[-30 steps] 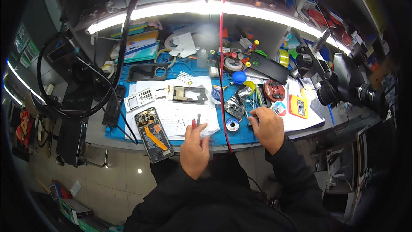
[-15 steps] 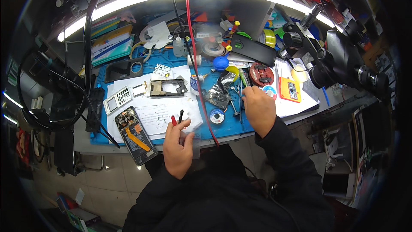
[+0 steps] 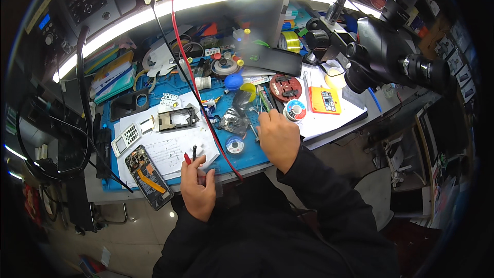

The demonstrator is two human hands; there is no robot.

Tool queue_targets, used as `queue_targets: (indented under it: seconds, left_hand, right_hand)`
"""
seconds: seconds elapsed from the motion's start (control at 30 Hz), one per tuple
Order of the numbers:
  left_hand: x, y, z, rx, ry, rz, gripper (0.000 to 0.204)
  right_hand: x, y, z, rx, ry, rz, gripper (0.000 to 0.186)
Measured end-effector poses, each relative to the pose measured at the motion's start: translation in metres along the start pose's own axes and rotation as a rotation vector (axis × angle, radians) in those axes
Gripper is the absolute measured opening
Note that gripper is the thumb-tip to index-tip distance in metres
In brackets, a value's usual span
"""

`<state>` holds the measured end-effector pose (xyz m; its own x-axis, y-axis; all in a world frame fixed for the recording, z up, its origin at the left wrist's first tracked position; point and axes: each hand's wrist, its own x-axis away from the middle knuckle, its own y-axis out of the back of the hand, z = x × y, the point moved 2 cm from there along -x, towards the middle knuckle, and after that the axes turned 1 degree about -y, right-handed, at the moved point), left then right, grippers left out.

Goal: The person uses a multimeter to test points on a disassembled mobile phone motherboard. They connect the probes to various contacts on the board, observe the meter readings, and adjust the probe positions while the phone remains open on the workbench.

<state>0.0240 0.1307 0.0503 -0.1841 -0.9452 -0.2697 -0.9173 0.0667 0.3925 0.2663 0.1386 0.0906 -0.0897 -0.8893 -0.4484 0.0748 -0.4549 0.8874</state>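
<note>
Our left hand [image 3: 197, 191] holds red and black lead ends [image 3: 187, 159] near white paper [image 3: 207, 140]; our right hand [image 3: 280, 141], fingers bent, is beside slim tools [image 3: 264, 102] on a blue mat [image 3: 249, 160]. An opened phone [image 3: 148, 178] lies left.

Bare left hand [image 3: 198, 193] curling fingers [image 3: 191, 172], thumb [image 3: 210, 180] standing opposite; bare right hand [image 3: 280, 140] bunching fingers, back facing up; black fabric-sleeved arms [image 3: 332, 188] reaching forward, right one extending farther.
</note>
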Motion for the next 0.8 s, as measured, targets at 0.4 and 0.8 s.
queue_targets:
  seconds: [0.4,0.8]
  left_hand:
    - [0.000,0.000,0.007,0.135,0.031,-0.089,0.034]
    - [0.008,0.001,0.008,0.140,-0.023,-0.137,0.028]
  right_hand:
    - [0.012,0.011,0.041,-0.523,0.185,0.075,0.031]
    - [-0.001,0.002,0.034,-0.404,0.277,0.133,0.026]
